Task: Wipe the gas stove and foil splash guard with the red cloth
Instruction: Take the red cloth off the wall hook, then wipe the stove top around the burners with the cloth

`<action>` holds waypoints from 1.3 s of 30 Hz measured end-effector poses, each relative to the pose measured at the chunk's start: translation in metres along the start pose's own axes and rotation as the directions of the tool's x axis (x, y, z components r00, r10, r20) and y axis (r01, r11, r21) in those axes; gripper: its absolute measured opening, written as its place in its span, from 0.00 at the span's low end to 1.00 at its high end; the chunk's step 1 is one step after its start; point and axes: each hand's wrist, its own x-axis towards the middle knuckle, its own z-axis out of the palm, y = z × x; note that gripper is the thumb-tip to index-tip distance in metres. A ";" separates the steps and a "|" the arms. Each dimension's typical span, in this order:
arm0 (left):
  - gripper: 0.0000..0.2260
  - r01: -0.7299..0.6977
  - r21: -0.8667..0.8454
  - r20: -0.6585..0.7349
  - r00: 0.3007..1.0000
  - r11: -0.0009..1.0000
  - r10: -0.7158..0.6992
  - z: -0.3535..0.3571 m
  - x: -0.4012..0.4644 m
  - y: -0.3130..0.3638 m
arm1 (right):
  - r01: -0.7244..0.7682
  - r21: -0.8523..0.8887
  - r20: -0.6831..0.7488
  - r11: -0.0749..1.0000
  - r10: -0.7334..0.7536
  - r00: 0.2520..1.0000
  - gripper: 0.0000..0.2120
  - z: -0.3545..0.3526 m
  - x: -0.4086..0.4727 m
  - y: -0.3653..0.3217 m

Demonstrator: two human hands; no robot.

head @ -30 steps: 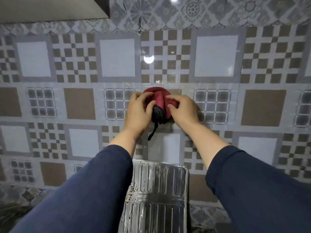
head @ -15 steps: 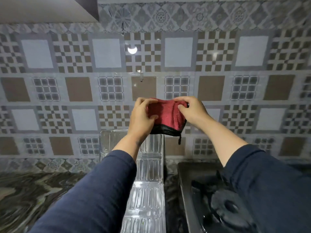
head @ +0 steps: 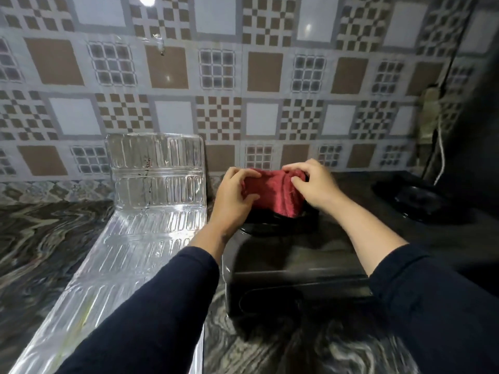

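Note:
The red cloth [head: 272, 193] is bunched between both hands above the far part of the black gas stove [head: 294, 260]. My left hand [head: 235, 195] grips its left end and my right hand [head: 313, 184] pinches its right end. A dark hem of the cloth hangs toward the stove top. The foil splash guard [head: 154, 184] stands to the left of the stove, its far panel upright against the wall and the rest lying flat along the counter. Dark specks mark its upright panel.
A patterned tile wall [head: 243, 90] runs behind everything. The marbled dark counter [head: 46, 238] extends left and in front of the stove. At the far right a dark appliance [head: 421, 198] sits with a white cord [head: 440, 155] and a dark vertical edge.
Both hands took the red cloth off the wall, spread it a little, then brought it down over the stove. The view tilted down, so the stove and counter now show.

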 end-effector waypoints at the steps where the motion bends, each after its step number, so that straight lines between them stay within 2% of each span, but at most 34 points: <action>1: 0.19 0.018 0.017 0.010 1.000 1.000 -0.019 0.004 -0.010 0.002 | 0.031 -0.009 0.002 0.999 -0.031 1.000 0.15 -0.002 -0.010 0.003; 7: 0.16 0.205 0.172 0.086 0.971 0.964 -0.222 0.000 -0.064 0.001 | 0.212 0.020 0.158 0.977 -0.212 0.964 0.16 0.010 -0.069 0.014; 12: 0.11 0.244 0.325 0.068 0.957 0.914 -0.280 -0.016 -0.093 0.013 | 0.248 0.100 0.364 0.964 -0.267 0.892 0.23 0.016 -0.095 0.012; 13: 0.09 0.261 0.352 0.059 0.952 0.899 -0.300 -0.018 -0.097 0.015 | 0.243 0.126 0.362 0.962 -0.273 0.891 0.22 0.018 -0.097 0.010; 15: 0.10 0.319 0.371 0.016 0.937 0.872 -0.349 -0.020 -0.103 0.019 | 0.225 0.187 0.267 0.956 -0.270 0.925 0.15 0.024 -0.097 0.006; 17: 0.11 0.375 0.387 -0.034 0.919 0.843 -0.393 -0.022 -0.107 0.023 | 0.272 0.109 0.232 0.956 -0.290 0.929 0.12 0.031 -0.093 0.004; 22: 0.13 0.348 0.526 0.002 0.912 0.776 -0.411 -0.021 -0.115 0.029 | 0.468 -0.082 0.494 0.880 -0.372 0.786 0.19 0.064 -0.101 0.011; 25: 0.15 0.355 0.553 0.020 0.899 0.754 -0.438 -0.021 -0.114 0.026 | 0.539 -0.226 0.565 0.812 -0.342 0.751 0.22 0.085 -0.105 0.014; 30: 0.12 0.338 0.517 0.006 0.917 0.786 -0.398 -0.014 -0.105 0.021 | 0.476 -0.264 0.488 0.839 -0.309 0.816 0.23 0.092 -0.105 0.016; 34: 0.09 0.308 0.524 0.063 0.916 0.794 -0.396 0.001 -0.092 0.021 | 0.481 -0.296 0.461 0.825 -0.318 0.828 0.24 0.082 -0.112 0.037; 39: 0.12 0.195 0.540 0.179 0.924 0.819 -0.338 0.021 -0.080 0.027 | 0.391 -0.348 0.445 0.852 -0.217 0.869 0.24 0.060 -0.112 0.075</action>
